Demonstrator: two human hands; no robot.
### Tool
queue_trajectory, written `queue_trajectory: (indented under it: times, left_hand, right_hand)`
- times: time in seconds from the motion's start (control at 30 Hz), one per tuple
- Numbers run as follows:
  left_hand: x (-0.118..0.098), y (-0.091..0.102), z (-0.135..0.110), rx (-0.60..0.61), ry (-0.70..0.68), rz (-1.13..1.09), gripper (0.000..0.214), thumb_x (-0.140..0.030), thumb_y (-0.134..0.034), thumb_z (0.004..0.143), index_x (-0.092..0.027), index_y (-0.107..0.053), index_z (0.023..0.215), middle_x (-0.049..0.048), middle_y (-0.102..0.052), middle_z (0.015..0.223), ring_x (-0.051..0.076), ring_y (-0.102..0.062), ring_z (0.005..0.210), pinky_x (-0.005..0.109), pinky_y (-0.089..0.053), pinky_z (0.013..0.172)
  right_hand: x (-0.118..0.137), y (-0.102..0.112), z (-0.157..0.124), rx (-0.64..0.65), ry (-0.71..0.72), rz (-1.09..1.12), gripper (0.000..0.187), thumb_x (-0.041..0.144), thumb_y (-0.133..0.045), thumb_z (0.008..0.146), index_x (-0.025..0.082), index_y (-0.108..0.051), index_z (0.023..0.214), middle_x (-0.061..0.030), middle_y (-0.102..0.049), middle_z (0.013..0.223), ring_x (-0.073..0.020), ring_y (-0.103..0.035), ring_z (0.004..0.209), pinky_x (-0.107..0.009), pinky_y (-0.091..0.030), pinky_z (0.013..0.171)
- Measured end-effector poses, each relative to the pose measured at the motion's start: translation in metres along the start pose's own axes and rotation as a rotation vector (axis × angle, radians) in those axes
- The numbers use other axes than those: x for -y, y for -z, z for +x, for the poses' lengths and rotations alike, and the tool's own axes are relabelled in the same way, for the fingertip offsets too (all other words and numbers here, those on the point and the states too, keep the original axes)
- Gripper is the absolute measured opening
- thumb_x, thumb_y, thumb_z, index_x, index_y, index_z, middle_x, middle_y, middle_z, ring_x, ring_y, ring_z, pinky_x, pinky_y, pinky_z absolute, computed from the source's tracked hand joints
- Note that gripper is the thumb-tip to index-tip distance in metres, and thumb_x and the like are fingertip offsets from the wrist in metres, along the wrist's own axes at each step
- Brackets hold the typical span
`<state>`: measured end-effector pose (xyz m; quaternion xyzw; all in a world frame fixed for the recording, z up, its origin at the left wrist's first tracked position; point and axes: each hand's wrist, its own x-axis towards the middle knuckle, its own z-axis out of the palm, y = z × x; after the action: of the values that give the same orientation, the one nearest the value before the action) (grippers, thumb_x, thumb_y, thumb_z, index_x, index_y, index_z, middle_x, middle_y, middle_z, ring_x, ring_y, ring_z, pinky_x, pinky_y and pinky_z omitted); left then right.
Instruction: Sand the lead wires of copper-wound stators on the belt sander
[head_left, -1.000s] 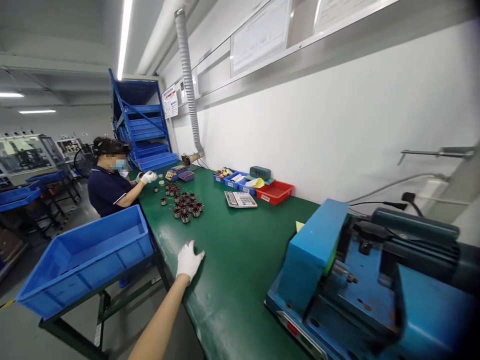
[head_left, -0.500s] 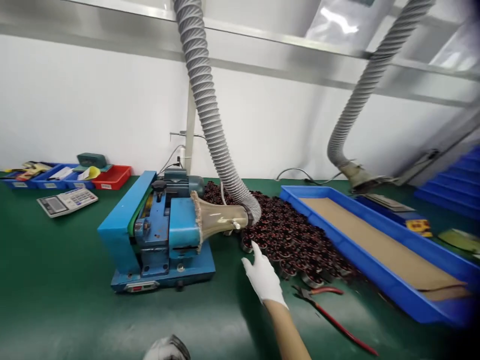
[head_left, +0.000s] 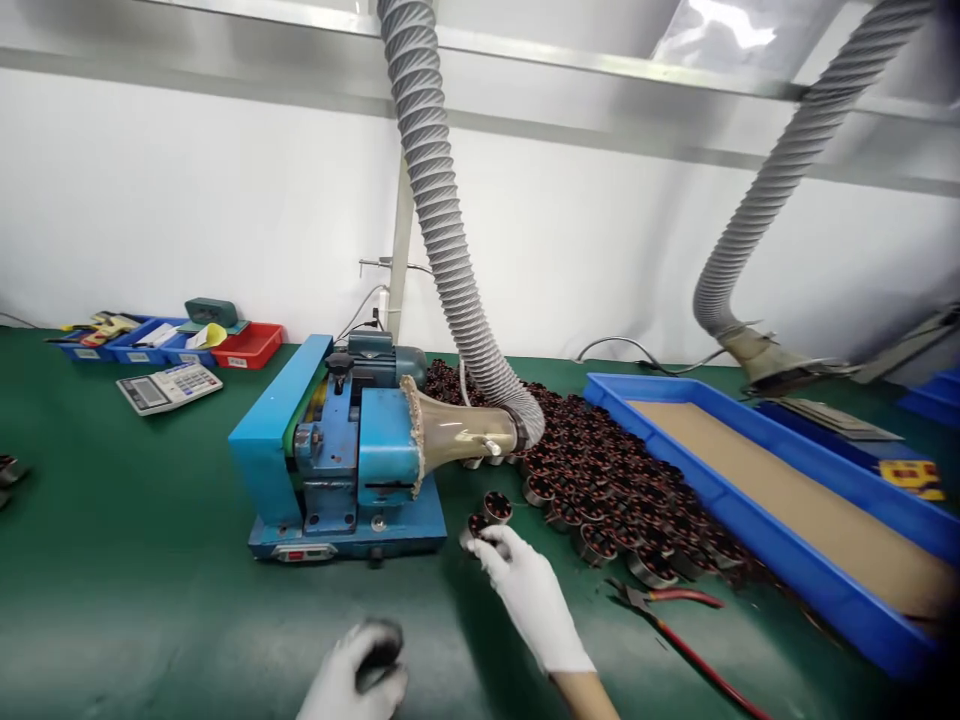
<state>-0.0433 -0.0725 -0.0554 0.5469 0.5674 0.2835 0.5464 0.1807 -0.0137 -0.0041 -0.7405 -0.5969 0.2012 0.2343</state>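
Observation:
My right hand [head_left: 529,592], in a white glove, reaches over the green bench and its fingertips close on a small round copper-wound stator [head_left: 474,525]; a second stator [head_left: 497,506] stands just beyond it. My left hand [head_left: 358,675], also gloved, is low in the picture with its fingers curled round a dark round part, blurred by motion. A large pile of stators [head_left: 615,480] lies right of the blue bench machine [head_left: 337,460].
A clear funnel and grey ribbed hose [head_left: 450,250] join the machine. A long blue tray [head_left: 780,500] with a brown liner stands at the right. Red-handled pliers [head_left: 675,625] lie near my right forearm. A calculator [head_left: 169,387] and small bins [head_left: 187,345] sit at the back left.
My view swung right from the co-worker to the machine. My right hand drew back from the pile with a stator. My left hand rose into view holding a dark part.

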Motion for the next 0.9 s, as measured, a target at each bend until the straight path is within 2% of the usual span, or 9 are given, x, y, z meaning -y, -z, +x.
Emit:
queue_trajectory:
  times: [0.07, 0.13, 0.23, 0.4, 0.53, 0.7, 0.8, 0.83, 0.9]
  left_hand:
    - [-0.02, -0.002, 0.004, -0.01, -0.008, -0.094, 0.068, -0.019, -0.062, 0.07, -0.02, -0.044, 0.135, 0.0132, -0.059, 0.126, 0.026, -0.057, 0.115, 0.036, -0.045, 0.097]
    - [-0.036, -0.004, 0.006, -0.028, -0.115, -0.166, 0.084, -0.016, -0.063, 0.068, -0.019, -0.026, 0.144, 0.0141, -0.053, 0.133, 0.025, -0.052, 0.12, 0.037, -0.04, 0.102]
    - [-0.047, -0.003, 0.003, -0.066, -0.227, -0.329, 0.07, -0.019, -0.068, 0.067, -0.02, -0.044, 0.132, 0.0129, -0.056, 0.129, 0.027, -0.053, 0.119, 0.038, -0.04, 0.103]
    - [-0.049, -0.002, -0.008, -0.071, -0.245, -0.537, 0.05, -0.028, -0.077, 0.064, -0.024, -0.058, 0.11, 0.0073, -0.066, 0.102, 0.026, -0.067, 0.09, 0.039, -0.055, 0.078]
    - [-0.051, 0.0, -0.012, -0.099, -0.379, -0.413, 0.056, -0.022, -0.08, 0.058, -0.025, -0.057, 0.109, 0.0065, -0.058, 0.111, 0.026, -0.061, 0.1, 0.039, -0.052, 0.086]
    - [-0.051, 0.004, -0.013, -0.167, -0.578, -0.133, 0.056, -0.011, -0.073, 0.054, -0.024, -0.055, 0.106, 0.0032, -0.054, 0.106, 0.023, -0.057, 0.101, 0.032, -0.049, 0.087]
    - [-0.053, 0.005, -0.013, -0.267, -0.576, -0.072, 0.054, -0.008, -0.071, 0.051, -0.023, -0.054, 0.1, 0.0025, -0.054, 0.101, 0.021, -0.057, 0.095, 0.029, -0.05, 0.081]
    - [-0.055, 0.006, -0.012, -0.298, -0.572, -0.065, 0.053, -0.008, -0.07, 0.052, -0.023, -0.054, 0.1, 0.0027, -0.055, 0.101, 0.021, -0.058, 0.094, 0.029, -0.05, 0.081]
    - [-0.061, 0.005, -0.009, -0.344, -0.535, -0.077, 0.049, -0.012, -0.07, 0.058, -0.023, -0.055, 0.103, 0.0044, -0.057, 0.105, 0.022, -0.058, 0.098, 0.031, -0.05, 0.085]
  right_hand:
    - [0.021, -0.008, -0.028, 0.036, 0.093, 0.083, 0.024, 0.043, -0.049, 0.087, 0.026, -0.064, 0.088, 0.0013, -0.069, 0.068, -0.0168, -0.064, 0.062, -0.023, -0.046, 0.061]
    - [0.039, -0.013, -0.053, 0.057, 0.199, 0.221, 0.018, 0.04, -0.056, 0.083, 0.026, -0.066, 0.083, 0.0005, -0.068, 0.064, -0.0172, -0.062, 0.057, -0.024, -0.046, 0.058]
    - [0.054, -0.017, -0.074, 0.066, 0.288, 0.494, 0.018, 0.04, -0.07, 0.071, 0.026, -0.071, 0.082, -0.0025, -0.07, 0.067, -0.0199, -0.064, 0.061, -0.028, -0.049, 0.062]
    - [0.066, -0.014, -0.068, 0.231, 0.03, 1.116, 0.04, 0.049, -0.067, 0.073, 0.021, -0.071, 0.101, -0.0062, -0.071, 0.077, -0.0189, -0.064, 0.061, -0.029, -0.052, 0.057]
    - [0.085, -0.012, -0.059, 0.149, 0.044, 1.107, 0.021, 0.039, -0.077, 0.064, 0.021, -0.077, 0.075, -0.0085, -0.072, 0.083, -0.0252, -0.066, 0.082, -0.033, -0.053, 0.074]
    - [0.091, -0.001, -0.041, 0.198, -0.089, 1.406, 0.02, 0.028, -0.081, 0.059, 0.017, -0.077, 0.075, -0.0033, -0.065, 0.061, -0.0135, -0.055, 0.054, -0.025, -0.047, 0.051]
    - [0.083, 0.002, -0.027, 0.031, -0.127, 1.639, 0.024, 0.029, -0.083, 0.057, 0.019, -0.075, 0.078, 0.0011, -0.062, 0.059, -0.0089, -0.05, 0.051, -0.019, -0.044, 0.049]
    - [0.081, -0.001, -0.026, -0.042, -0.11, 1.61, 0.023, 0.03, -0.082, 0.06, 0.02, -0.075, 0.079, 0.001, -0.064, 0.061, -0.0094, -0.053, 0.054, -0.019, -0.046, 0.052]
    - [0.081, -0.011, -0.028, -0.001, -0.033, 1.383, 0.021, 0.034, -0.077, 0.067, 0.02, -0.075, 0.082, -0.0031, -0.07, 0.073, -0.0147, -0.061, 0.066, -0.024, -0.051, 0.065]
